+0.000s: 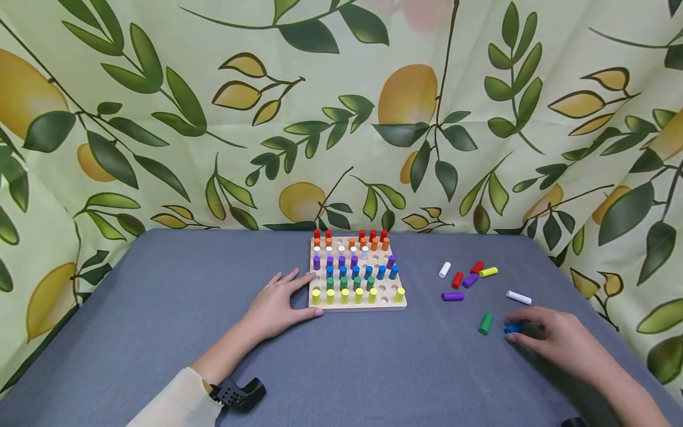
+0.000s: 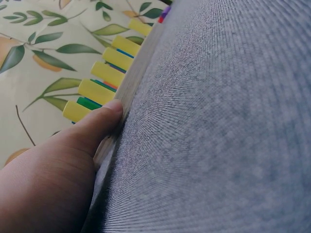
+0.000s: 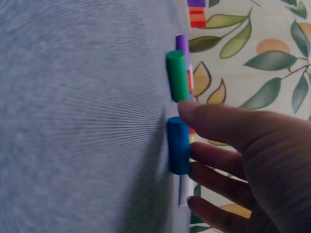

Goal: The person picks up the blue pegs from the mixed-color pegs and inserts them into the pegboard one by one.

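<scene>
A wooden pegboard (image 1: 395,307) with rows of coloured pegs stands mid-table in the head view. My left hand (image 1: 278,303) rests at its left side, fingers spread. The thumb (image 2: 104,116) touches the front edge, near a row of yellow pegs (image 2: 108,74); an index fingertip reaches the left edge. At the right, my right hand (image 1: 557,339) is low over the table around a blue peg (image 3: 179,145). Its thumb is by one end of the peg, and the other fingertips are spread behind it. A green peg (image 1: 485,324) lies just left of that hand.
Beyond the right hand lie loose pegs: a white peg (image 1: 519,298), a yellow peg (image 1: 488,272), a purple peg (image 1: 452,296), a red peg (image 1: 457,279) and several others. A leaf-and-fruit patterned cloth (image 1: 331,148) hangs behind the grey-blue table (image 1: 213,273).
</scene>
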Available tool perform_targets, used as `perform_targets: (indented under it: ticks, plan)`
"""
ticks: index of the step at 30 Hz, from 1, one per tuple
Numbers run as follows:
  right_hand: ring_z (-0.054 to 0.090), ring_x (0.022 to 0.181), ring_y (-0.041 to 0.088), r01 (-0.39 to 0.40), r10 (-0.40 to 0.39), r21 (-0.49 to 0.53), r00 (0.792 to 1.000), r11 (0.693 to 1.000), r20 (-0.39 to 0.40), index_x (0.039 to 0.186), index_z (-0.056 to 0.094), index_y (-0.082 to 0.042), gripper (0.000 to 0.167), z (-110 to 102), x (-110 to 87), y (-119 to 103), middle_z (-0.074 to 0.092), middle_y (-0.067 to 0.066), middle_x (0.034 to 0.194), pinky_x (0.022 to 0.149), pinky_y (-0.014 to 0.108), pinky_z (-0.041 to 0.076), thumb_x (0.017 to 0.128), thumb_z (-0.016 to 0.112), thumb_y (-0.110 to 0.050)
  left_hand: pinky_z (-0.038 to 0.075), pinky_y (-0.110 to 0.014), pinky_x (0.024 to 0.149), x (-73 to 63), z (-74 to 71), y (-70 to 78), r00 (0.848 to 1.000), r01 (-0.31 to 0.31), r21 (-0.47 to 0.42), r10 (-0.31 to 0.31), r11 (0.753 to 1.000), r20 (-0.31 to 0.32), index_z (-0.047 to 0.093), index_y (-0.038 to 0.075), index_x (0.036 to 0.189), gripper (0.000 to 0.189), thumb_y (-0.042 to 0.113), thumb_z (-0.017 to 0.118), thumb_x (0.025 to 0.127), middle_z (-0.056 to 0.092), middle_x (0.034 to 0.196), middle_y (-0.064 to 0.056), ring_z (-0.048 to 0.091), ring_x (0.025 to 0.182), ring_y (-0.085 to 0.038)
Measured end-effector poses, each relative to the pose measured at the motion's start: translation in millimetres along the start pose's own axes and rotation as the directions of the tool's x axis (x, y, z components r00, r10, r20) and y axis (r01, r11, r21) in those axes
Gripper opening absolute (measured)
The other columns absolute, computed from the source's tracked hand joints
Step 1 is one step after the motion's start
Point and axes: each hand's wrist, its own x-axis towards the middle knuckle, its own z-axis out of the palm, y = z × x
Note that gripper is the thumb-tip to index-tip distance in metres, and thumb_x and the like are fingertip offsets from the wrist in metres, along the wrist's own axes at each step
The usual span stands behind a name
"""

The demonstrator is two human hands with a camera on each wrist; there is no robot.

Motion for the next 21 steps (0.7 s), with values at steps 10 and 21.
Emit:
perform_targets:
  ticks: [10, 21]
  plan:
    - [0.062, 0.078, -0.007, -0.014, 0.017, -0.053, 0.998, 0.998, 0.061, 0.086, 0.075, -0.025, 0.020, 6.2, 0.2, -2.9, 0.073, -0.013, 0.085, 0.065, 0.029, 0.057, 0.075, 0.088, -0.015, 0.032, -0.073, 0.114, -0.1, 0.8, 0.8, 1.000, -0.001, -0.001, 0.001, 1.000, -0.003, 0.053, 0.029, 0.148, 0.081, 0.065, 0.075, 0.079, 0.043, 0.158, -0.020, 0.032, 0.147, -0.055]
    - [0.059, 0.076, -0.013, 0.094, -0.093, 0.018, 0.994, 0.995, -0.057, 0.098, 0.078, -0.017, 0.032, 2.8, 2.1, -4.5, 0.075, -0.009, 0.086, 0.063, 0.008, 0.048, 0.070, 0.088, -0.004, 0.032, -0.072, 0.115, 0.3, 0.3, 0.2, 1.000, -0.005, 0.004, 0.005, 1.000, -0.006, 0.054, 0.028, 0.148, 0.081, 0.066, 0.075, 0.079, 0.045, 0.157, -0.021, 0.033, 0.146, -0.055]
